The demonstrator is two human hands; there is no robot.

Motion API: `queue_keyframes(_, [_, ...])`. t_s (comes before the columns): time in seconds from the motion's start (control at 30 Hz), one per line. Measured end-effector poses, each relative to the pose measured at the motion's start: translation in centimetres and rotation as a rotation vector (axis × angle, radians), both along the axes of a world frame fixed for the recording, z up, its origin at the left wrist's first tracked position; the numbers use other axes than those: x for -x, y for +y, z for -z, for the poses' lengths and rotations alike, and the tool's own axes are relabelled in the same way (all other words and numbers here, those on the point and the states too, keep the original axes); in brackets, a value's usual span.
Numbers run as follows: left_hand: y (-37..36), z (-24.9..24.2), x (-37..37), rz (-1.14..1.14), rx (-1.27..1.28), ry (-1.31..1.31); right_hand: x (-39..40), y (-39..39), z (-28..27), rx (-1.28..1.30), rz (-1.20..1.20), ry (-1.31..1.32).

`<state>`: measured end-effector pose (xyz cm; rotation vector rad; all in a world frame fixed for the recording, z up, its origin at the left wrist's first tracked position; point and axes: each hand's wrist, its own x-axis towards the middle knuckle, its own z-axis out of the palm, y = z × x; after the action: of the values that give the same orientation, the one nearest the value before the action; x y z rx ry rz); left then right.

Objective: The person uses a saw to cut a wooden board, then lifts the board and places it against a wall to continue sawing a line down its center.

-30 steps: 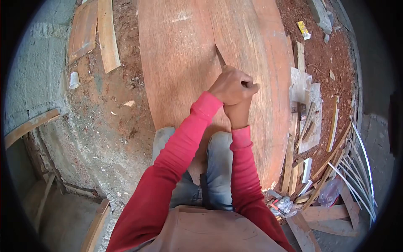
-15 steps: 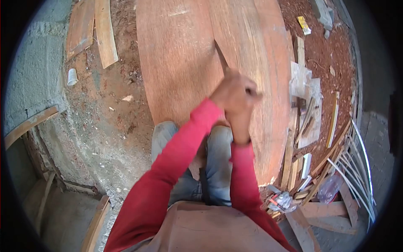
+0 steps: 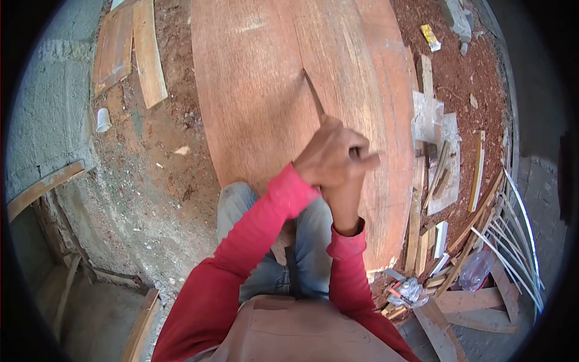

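Observation:
A sheet of reddish plywood (image 3: 253, 108) lies before me, with a long straight cut line running up it. The narrow dark blade of a handsaw (image 3: 314, 96) stands in that line, its far end at the sheet's surface. My left hand (image 3: 330, 154) is closed at the near end of the blade, knuckles upward. Just below and against it is my right hand (image 3: 347, 196), largely covered by the left. Both seem wrapped round the saw's handle, which their fingers hide. My knees (image 3: 236, 199) are at the sheet's near edge.
Thin boards (image 3: 149, 54) and a white plastic cup (image 3: 103, 120) lie on the dirt at left, beside a concrete ledge (image 3: 63, 90). At right are wood offcuts (image 3: 476, 172), white strips (image 3: 512, 241), a clear plastic bag (image 3: 475, 269) and a yellow packet (image 3: 430, 37).
Both hands have come slightly back toward my body with the saw, and a little more of the blade shows. The whole view has shifted slightly.

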<state>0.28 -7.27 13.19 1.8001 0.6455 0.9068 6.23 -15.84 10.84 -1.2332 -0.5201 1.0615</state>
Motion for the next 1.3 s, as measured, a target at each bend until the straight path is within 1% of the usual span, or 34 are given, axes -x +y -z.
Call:
queue_keyframes(0.03, [-0.9,0.3,0.1,0.028,0.013,0.011,-0.1,-0.5,-0.1,0.134,-0.122,-0.310])
queue_keyframes(0.07, [0.4,0.2,0.2,0.056,0.183,0.226,-0.6,0.1,-0.6,0.239,-0.247,-0.626])
queue_keyframes(0.1, [0.9,-0.2,-0.2,0.053,0.157,0.220,-1.2,1.2,-0.9,0.318,-0.364,-0.951])
queue_keyframes(0.17, [0.5,-0.8,-0.8,-0.019,0.209,0.187,-1.5,0.0,-1.8,0.301,-0.384,-0.919])
queue_keyframes(0.23, [0.0,-1.4,-0.2,0.023,0.178,0.196,-0.2,-0.2,-3.8,0.087,-0.127,-0.325])
queue_keyframes(0.27, [-0.3,-0.9,0.0,-0.005,0.150,0.144,0.5,-0.3,-4.0,0.070,-0.107,-0.516])
queue_keyframes(0.3, [-1.5,-0.5,0.1,-0.019,0.142,0.096,0.4,-0.7,-3.4,0.098,-0.107,-0.511])
queue_keyframes(0.33, [-0.3,0.2,0.2,0.023,0.309,0.139,-0.1,-0.4,-2.6,0.277,-0.285,-0.794])
queue_keyframes(0.37, [0.8,0.1,-0.2,0.021,0.287,0.135,-0.6,1.4,-2.4,0.414,-0.462,-1.084])
queue_keyframes(0.4, [1.2,-0.1,-0.5,0.019,0.365,0.205,-1.0,2.2,-3.3,0.416,-0.435,-0.920])
queue_keyframes(0.43, [1.1,-0.2,-0.6,0.020,0.453,0.279,-0.7,1.4,-3.4,0.419,-0.434,-0.917])
queue_keyframes(0.5, [0.5,-0.4,-0.1,0.011,0.402,0.207,0.2,0.7,-3.9,0.095,-0.047,-0.307])
queue_keyframes(0.53, [-0.6,-0.4,0.2,0.013,0.362,0.137,1.1,0.4,-4.6,0.076,0.018,-0.478])
queue_keyframes(0.57, [-1.6,-0.2,0.4,0.026,0.328,0.070,0.8,0.4,-3.7,0.090,0.022,-0.475])
queue_keyframes(0.6, [-0.2,0.1,0.8,0.041,0.364,0.236,0.3,0.6,-2.5,0.257,-0.161,-0.674])
queue_keyframes(0.63, [0.3,0.5,0.3,0.042,0.358,0.234,-0.3,1.3,-1.7,0.402,-0.347,-0.877])
queue_keyframes(0.7, [1.1,-0.9,-0.6,-0.115,0.280,0.089,-0.8,1.3,-2.7,0.339,-0.276,-0.798])
queue_keyframes(0.73, [0.1,-1.6,-0.1,-0.012,0.202,0.224,-1.3,-0.2,-3.4,0.180,-0.267,-0.931])
queue_keyframes(0.77, [-0.5,-1.9,0.0,-0.024,0.190,0.223,-1.6,-0.5,-3.5,-0.005,-0.261,-1.061])
queue_keyframes(0.8, [-1.3,-2.0,-0.2,-0.058,0.205,0.089,0.0,-0.7,-3.4,0.105,-0.137,-0.694])
queue_keyframes(0.83, [-2.4,-1.8,-0.3,-0.078,0.236,-0.044,0.0,-0.7,-3.5,0.121,-0.139,-0.690])
queue_keyframes(0.87, [-1.1,-1.8,0.4,0.119,0.427,0.114,-0.1,-0.7,-4.0,0.202,-0.143,-0.765])
queue_keyframes(0.9, [-0.3,-2.0,-0.4,0.125,0.430,0.111,-0.4,-0.1,-4.2,0.261,-0.146,-0.847])
queue_keyframes(0.93, [0.2,-2.5,-1.4,0.076,0.420,0.155,-2.0,0.3,-3.8,0.235,-0.211,-0.736])
queue_keyframes(0.97, [-0.3,-3.2,-2.4,0.025,0.417,0.199,-3.0,-0.9,-3.9,0.243,-0.207,-0.739])
queue_keyframes(1.0, [-1.1,-3.4,-3.2,0.029,0.305,0.393,-3.7,-1.6,-3.9,0.208,-0.260,-0.833])
queue_keyframes(1.03, [-2.2,-3.4,-2.8,0.025,0.292,0.392,-4.0,-2.0,-3.7,0.166,-0.309,-0.925])
queue_keyframes(1.07, [-2.9,-3.0,-2.0,-0.008,0.285,0.334,-2.8,-1.8,-2.9,0.113,-0.200,-0.842])
queue_keyframes(1.1, [-2.4,-2.5,-0.9,-0.044,0.277,0.279,-1.6,-0.6,-2.3,0.073,-0.193,-0.840])
queue_keyframes(1.13, [-1.6,-1.7,0.4,0.000,0.322,0.172,-0.3,0.3,-1.7,0.105,-0.150,-0.908])
queue_keyframes(1.17, [-0.6,-1.0,0.8,-0.009,0.316,0.184,0.7,0.3,-1.5,0.155,-0.111,-0.970])
queue_keyframes(1.2, [0.4,-0.2,0.9,0.008,0.449,0.216,0.9,1.2,-1.2,0.245,-0.151,-0.831])
queue_keyframes(1.23, [0.9,0.0,0.9,0.024,0.568,0.239,0.5,0.7,-0.9,0.240,-0.155,-0.827])
queue_keyframes(1.3, [-0.7,0.4,-0.5,-0.015,0.502,0.268,-1.4,0.8,-0.2,0.308,-0.318,-0.908])
